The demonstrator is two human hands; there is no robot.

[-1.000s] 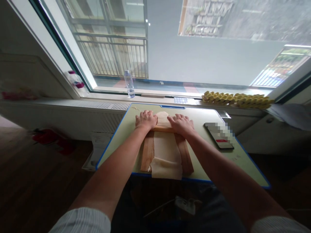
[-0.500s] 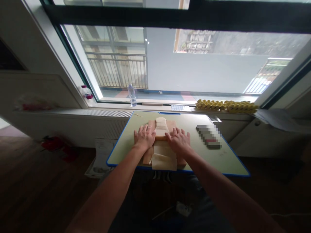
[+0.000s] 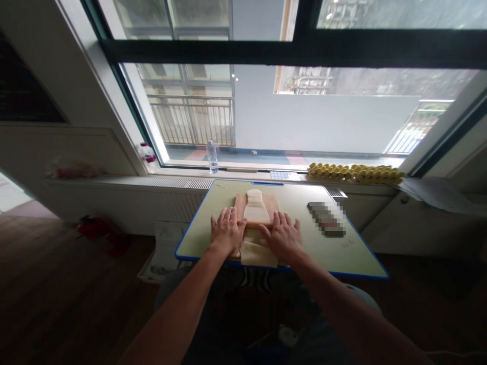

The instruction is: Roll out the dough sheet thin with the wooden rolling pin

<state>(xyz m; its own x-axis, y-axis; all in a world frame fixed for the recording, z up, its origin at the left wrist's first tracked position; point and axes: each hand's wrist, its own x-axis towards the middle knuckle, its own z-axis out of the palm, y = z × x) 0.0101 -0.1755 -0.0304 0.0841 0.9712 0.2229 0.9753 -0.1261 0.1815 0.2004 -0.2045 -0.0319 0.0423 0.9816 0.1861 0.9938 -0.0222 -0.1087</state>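
A wooden rolling pin [image 3: 255,224] lies crosswise over a long strip of pale dough [image 3: 255,209]. Beneath the dough is a wooden board [image 3: 271,203], and the strip's near end hangs toward the table's front edge. My left hand [image 3: 228,232] rests on the pin's left end, open, its fingers stretched out and spread. On the right end lies my right hand [image 3: 284,235], also open with fingers extended and the thumb pointing inward. Both palms cover the pin's ends, so only its middle shows between my thumbs.
The green folding table [image 3: 201,223] has a blue rim. A pixelated dark object [image 3: 326,219] lies on its right side. Along the windowsill stand a clear bottle [image 3: 212,157], a bottle with a purple label [image 3: 147,153] and yellow egg trays [image 3: 355,172]. A red fire extinguisher [image 3: 93,228] is at left.
Both hands have moved the rolling pin nearer to me along the dough, baring more of the strip's far part. The camera view has tilted up slightly.
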